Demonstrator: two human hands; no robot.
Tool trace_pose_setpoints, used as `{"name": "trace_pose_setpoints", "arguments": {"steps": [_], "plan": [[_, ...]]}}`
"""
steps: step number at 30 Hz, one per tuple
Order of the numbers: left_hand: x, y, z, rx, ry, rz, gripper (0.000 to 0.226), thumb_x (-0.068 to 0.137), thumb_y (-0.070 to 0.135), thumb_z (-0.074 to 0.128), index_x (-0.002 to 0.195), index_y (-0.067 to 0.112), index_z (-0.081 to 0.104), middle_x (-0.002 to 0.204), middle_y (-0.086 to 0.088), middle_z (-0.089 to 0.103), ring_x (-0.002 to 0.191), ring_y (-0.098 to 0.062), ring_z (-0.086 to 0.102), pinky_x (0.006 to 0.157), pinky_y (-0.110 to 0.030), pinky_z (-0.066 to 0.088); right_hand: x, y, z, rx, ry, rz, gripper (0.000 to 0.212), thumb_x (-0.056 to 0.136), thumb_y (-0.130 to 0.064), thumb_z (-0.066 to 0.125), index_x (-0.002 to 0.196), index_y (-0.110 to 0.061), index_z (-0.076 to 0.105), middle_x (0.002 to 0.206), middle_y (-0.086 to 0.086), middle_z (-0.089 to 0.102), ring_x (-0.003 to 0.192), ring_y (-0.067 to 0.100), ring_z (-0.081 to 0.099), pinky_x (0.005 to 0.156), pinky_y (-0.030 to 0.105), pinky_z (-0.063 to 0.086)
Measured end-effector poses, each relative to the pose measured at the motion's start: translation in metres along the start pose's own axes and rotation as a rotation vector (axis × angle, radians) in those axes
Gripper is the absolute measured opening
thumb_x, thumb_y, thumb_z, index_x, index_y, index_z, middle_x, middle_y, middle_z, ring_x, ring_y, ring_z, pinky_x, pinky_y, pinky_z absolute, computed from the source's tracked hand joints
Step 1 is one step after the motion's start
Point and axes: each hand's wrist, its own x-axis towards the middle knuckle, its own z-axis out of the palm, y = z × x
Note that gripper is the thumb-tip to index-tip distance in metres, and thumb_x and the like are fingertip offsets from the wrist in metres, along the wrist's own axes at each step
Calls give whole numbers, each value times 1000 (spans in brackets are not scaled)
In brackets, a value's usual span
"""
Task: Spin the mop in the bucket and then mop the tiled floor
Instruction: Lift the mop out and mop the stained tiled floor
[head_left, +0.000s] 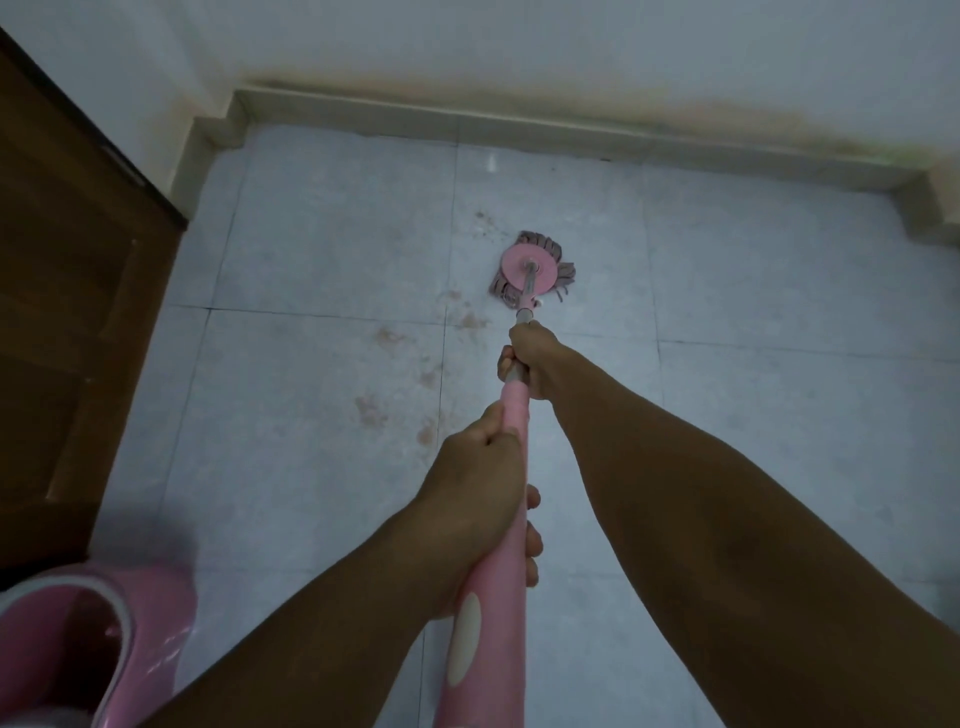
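The pink mop head (527, 266), a round disc with brownish strands around it, lies flat on the pale tiled floor (753, 291) near the far wall. Its pink handle (506, 467) runs from there back toward me. My right hand (527, 358) grips the handle farther down, where the grey shaft meets the pink sleeve. My left hand (483, 493) grips the pink sleeve closer to me. The pink bucket (124, 634) stands at the bottom left, partly cut off by the frame.
Brown dirt smears (405, 364) dot the tiles left of the mop and handle. A dark wooden door (67, 312) fills the left side. A beige skirting (571, 135) runs along the stained white wall at the back.
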Motion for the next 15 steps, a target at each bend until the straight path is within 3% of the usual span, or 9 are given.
{"name": "trace_pose_setpoints", "arguments": {"steps": [7,15], "plan": [[49,55,-28,-95,51,59,33,104,44,37,134,33,44,81,-14,59,42,-20,53,39,-24,47,52,-58,46,-24,-35,-42,42,104,-19,27,146,-22,33,59,4,39,44,10,38,38,17,37],[41,55,-27,-127,73,19,29,102,48,36,122,31,47,85,-12,59,45,-18,54,41,-25,47,51,-63,58,-113,-94,11,49,101,-12,28,148,-25,31,62,3,42,45,9,38,38,16,39]]}}
